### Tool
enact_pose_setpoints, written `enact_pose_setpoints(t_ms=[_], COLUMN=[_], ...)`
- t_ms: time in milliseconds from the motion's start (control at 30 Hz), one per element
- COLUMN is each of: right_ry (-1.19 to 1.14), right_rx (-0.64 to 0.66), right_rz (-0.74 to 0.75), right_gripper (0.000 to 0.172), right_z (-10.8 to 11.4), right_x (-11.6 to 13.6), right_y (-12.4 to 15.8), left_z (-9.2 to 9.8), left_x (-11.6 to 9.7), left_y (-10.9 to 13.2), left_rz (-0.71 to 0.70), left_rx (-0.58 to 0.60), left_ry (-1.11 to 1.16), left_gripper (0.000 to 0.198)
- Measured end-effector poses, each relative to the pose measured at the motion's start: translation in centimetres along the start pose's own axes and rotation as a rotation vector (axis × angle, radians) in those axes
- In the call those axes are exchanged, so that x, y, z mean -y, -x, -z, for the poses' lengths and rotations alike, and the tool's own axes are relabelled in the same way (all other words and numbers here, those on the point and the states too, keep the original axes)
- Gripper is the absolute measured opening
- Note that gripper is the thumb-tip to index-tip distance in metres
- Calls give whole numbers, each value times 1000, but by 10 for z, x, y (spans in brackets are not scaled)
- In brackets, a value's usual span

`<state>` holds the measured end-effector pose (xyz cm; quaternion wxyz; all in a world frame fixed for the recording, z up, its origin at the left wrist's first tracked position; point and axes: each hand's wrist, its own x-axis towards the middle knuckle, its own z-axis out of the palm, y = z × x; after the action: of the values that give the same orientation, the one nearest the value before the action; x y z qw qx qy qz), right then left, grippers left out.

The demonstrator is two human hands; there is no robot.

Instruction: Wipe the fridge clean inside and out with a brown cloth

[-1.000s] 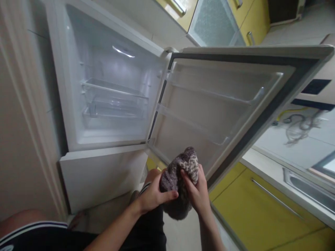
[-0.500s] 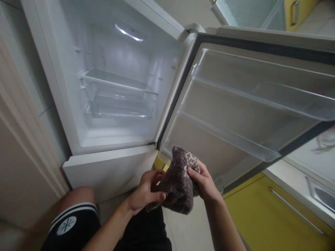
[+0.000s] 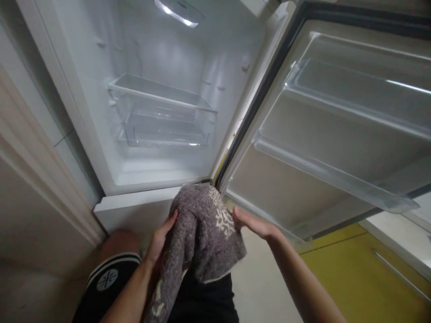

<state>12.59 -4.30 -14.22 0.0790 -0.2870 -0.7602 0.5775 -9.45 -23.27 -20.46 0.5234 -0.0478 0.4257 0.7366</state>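
Several shallow grooves run down the pale trim [image 3: 33,148] at far left. Next come black shorts [image 3: 90,307] with white hem bands and a round badge, then a white refrigerator [image 3: 171,51], its smooth walls carrying a flat, clear shelf [image 3: 161,92] above a boxy transparent drawer [image 3: 164,134]. The left hand [image 3: 159,240] is wrapped around the cloth [image 3: 212,233], thumb on top, fingers hidden. Nubby, mauve-grey and cream-patterned, the cloth hangs in soft folds between the hands, before the refrigerator's lower edge. The right hand [image 3: 254,224] has hold of its right edge, thumb extended, fingers hidden, their tightness impossible to tell. Further right are the door [image 3: 283,186], with trough-like clear racks [image 3: 323,172], and a flat yellow cabinet [image 3: 353,269] with a slim metal handle [image 3: 402,277].
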Motion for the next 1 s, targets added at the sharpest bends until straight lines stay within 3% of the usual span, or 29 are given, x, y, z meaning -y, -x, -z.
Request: enact_pose_setpoints(t_ms=[67,100,167,267,367,433,533,600,667,733,800,867,933,1000], right_ry=[-265,-414,-706,-1016,-1060,-1002,-826,-617,-386,-204,-88,29,236,513], right_rx=[204,226,98,-112,-206,-354,-534,-551,-531,-547,-532,-378,-166,-104], right_rz=[-35,-12,43,-3,-15,-59,-191,-261,-300,-331,-340,-300,-222,-208], right_gripper=[96,104,117,122,106,85,71,69,70,86,104,104,91,63], right_z=[-29,-46,-85,-141,-169,-163,-125,-95,-72,-59,-54,-51,-45,-34], right_x=[-37,-53,-79,-104,-108,-101,-91,-90,-93,-94,-90,-79,-63,-46], right_y=[-6,-7,-7,-6,-6,-4,8,22,40,58,76,93,109,123], left_z=[0,0,0,0,2,7,25,46,68,86,95,96,89,70], left_x=[-5,-8,-14,-17,-15,-13,-9,-3,9,27,46,62,70,64], left_y=[-2,-3,-5,-10,-14,-16,-22,-29,-36,-40,-39,-36,-34,-33], left_rz=[5,11,7,-17,7,40,2,-90,-168,-224,-292,-359,-432,-524], left_rx=[-93,-119,-149,-157,-144,-153,-116,-45,-11,-3,119,361,535,545], left_ry=[20,33,60,81,72,20,-156,-344,-541,-686,-814,-1017,-1287,-1565], left_gripper=[31,30,29,28,35,41,57,77,110,131,115,82,69,65])
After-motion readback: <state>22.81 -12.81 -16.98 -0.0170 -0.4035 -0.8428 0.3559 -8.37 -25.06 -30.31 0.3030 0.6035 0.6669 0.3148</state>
